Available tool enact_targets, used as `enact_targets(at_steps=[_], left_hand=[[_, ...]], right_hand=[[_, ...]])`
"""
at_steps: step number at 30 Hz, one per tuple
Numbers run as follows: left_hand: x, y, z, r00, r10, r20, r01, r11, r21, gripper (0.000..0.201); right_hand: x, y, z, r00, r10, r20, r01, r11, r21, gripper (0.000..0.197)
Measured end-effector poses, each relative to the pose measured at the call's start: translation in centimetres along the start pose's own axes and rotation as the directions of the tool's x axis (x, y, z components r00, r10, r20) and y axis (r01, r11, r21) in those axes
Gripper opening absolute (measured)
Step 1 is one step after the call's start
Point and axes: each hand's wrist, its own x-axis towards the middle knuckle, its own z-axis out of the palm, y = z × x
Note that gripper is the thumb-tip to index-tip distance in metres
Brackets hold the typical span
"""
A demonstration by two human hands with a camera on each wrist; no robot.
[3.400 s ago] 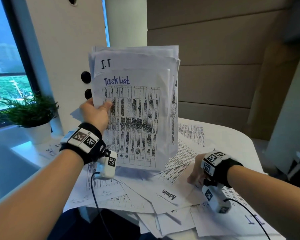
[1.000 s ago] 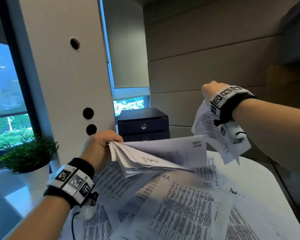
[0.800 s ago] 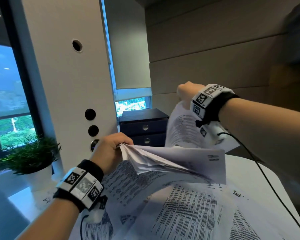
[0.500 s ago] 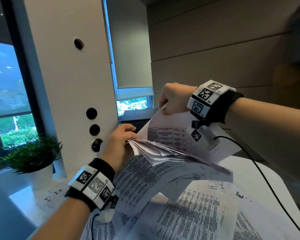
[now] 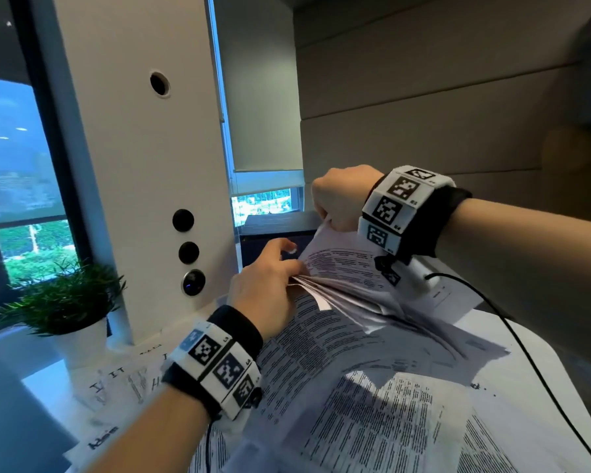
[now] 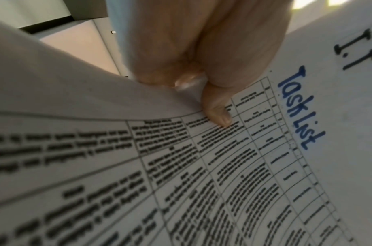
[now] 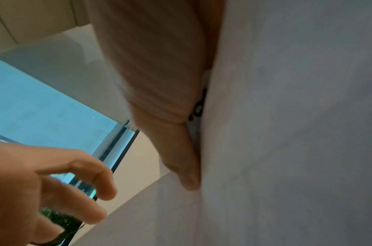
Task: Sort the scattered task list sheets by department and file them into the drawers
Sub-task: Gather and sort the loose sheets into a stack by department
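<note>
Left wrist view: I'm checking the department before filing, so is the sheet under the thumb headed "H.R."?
No, the sheet that the left hand holds is headed "I.T" above "Task List".

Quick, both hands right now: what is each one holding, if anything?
Left hand: grips the stack of task list sheets by its edge, thumb on the I.T sheet.
Right hand: pinches a single sheet, bringing it onto that stack.

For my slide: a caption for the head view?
Left hand grips the stack while right hand lays a sheet on top.
</note>
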Motion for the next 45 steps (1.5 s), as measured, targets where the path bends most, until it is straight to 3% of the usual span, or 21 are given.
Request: enact_targets(at_steps=[2, 5, 8, 11, 17, 20, 22, 24, 25, 27, 28, 29, 30, 32, 35, 38, 40, 43, 45], left_hand=[[0.2, -0.1, 0.5, 1.0, -0.01, -0.015, 0.011, 0.999, 0.038, 0.027], [0.8, -0.7, 0.7, 0.998, -0.006, -0.058, 0.007, 1.0, 0.017, 0.036], [1.1, -0.9, 0.2, 0.998, -0.001, -0.057, 0.006, 0.995, 0.101, 0.032], [1.2, -0.6, -0.6, 0.999, -0.033, -0.042, 0.037, 0.993, 0.115, 0.024], [1.0, -2.4, -0.6, 0.995, -0.078, -0.063, 0.065, 0.978, -0.197, 0.008], [0.7, -4.1, -0.4, 0.973, -0.158, -0.169, 0.123, 0.972, -0.201, 0.005], [0.9, -5.2, -0.9, 0.949, -0.239, -0.208, 0.185, 0.95, -0.25, 0.008], [1.1, -5.2, -1.7, 0.896, -0.373, -0.24, 0.215, 0.838, -0.501, 0.016], [1.1, -5.0, -1.9, 0.833, -0.519, -0.193, 0.297, 0.713, -0.635, 0.013], [0.5, -5.8, -1.3, 0.701, -0.664, -0.26, 0.382, 0.658, -0.649, 0.011], [0.3, -6.3, -1.0, 0.663, -0.691, -0.287, 0.392, 0.647, -0.654, 0.012], [0.1, -6.2, -0.6, 0.641, -0.719, -0.27, 0.378, 0.601, -0.705, 0.012], [0.3, -6.7, -0.3, 0.641, -0.711, -0.288, 0.356, 0.609, -0.709, 0.01], [0.3, -7.2, -0.1, 0.617, -0.736, -0.279, 0.342, 0.57, -0.747, 0.005], [0.1, -7.7, 0.3, 0.598, -0.733, -0.324, 0.448, 0.64, -0.624, 0.02], [-0.1, -7.9, 0.3, 0.587, -0.75, -0.306, 0.468, 0.623, -0.627, 0.028], [-0.2, -8.3, 0.5, 0.594, -0.757, -0.273, 0.466, 0.6, -0.65, 0.027], [-0.6, -8.3, 1.1, 0.612, -0.749, -0.252, 0.46, 0.597, -0.658, 0.028], [-0.9, -8.5, 1.5, 0.61, -0.756, -0.237, 0.465, 0.583, -0.666, 0.029]], right_hand=[[-0.2, 0.0, -0.2, 1.0, -0.016, 0.007, 0.016, 0.998, 0.053, 0.012], [-0.7, 0.4, -0.6, 0.993, -0.112, 0.041, 0.096, 0.954, 0.285, 0.012], [-1.5, 1.1, -0.5, 0.983, -0.184, 0.027, 0.155, 0.891, 0.428, 0.009], [-2.1, 2.0, -0.2, 0.986, -0.164, -0.014, 0.147, 0.841, 0.52, 0.007], [-2.9, 4.2, 0.5, 0.998, -0.063, 0.016, 0.042, 0.805, 0.592, 0.014], [-3.3, 5.5, 1.6, 0.994, 0.019, 0.108, -0.084, 0.771, 0.631, 0.032], [-3.8, 6.3, 3.5, 0.988, 0.091, 0.122, -0.151, 0.697, 0.701, 0.038], [-4.7, 6.8, 6.3, 0.979, 0.158, 0.13, -0.199, 0.599, 0.775, 0.036], [-5.2, 6.9, 8.0, 0.971, 0.189, 0.148, -0.233, 0.587, 0.776, 0.031], [-6.1, 7.0, 12.1, 0.94, 0.259, 0.22, -0.337, 0.621, 0.708, 0.032], [-6.5, 6.8, 14.2, 0.914, 0.276, 0.296, -0.405, 0.622, 0.67, 0.036], [-7.2, 6.4, 16.4, 0.866, 0.277, 0.417, -0.493, 0.619, 0.612, 0.043], [-8.0, 5.9, 18.4, 0.797, 0.262, 0.544, -0.56, 0.656, 0.505, 0.057], [-9.6, 4.8, 21.6, 0.647, 0.219, 0.731, -0.557, 0.79, 0.257, 0.092], [-11.0, 4.2, 25.8, 0.553, 0.225, 0.803, -0.526, 0.841, 0.126, 0.126], [-11.3, 4.5, 28.9, 0.54, 0.234, 0.808, -0.509, 0.856, 0.093, 0.145], [-11.3, 4.7, 29.9, 0.573, 0.265, 0.776, -0.489, 0.87, 0.064, 0.132], [-11.4, 5.3, 30.1, 0.572, 0.304, 0.762, -0.531, 0.845, 0.061, 0.096], [-11.4, 5.6, 30.1, 0.576, 0.313, 0.755, -0.558, 0.826, 0.083, 0.085]])
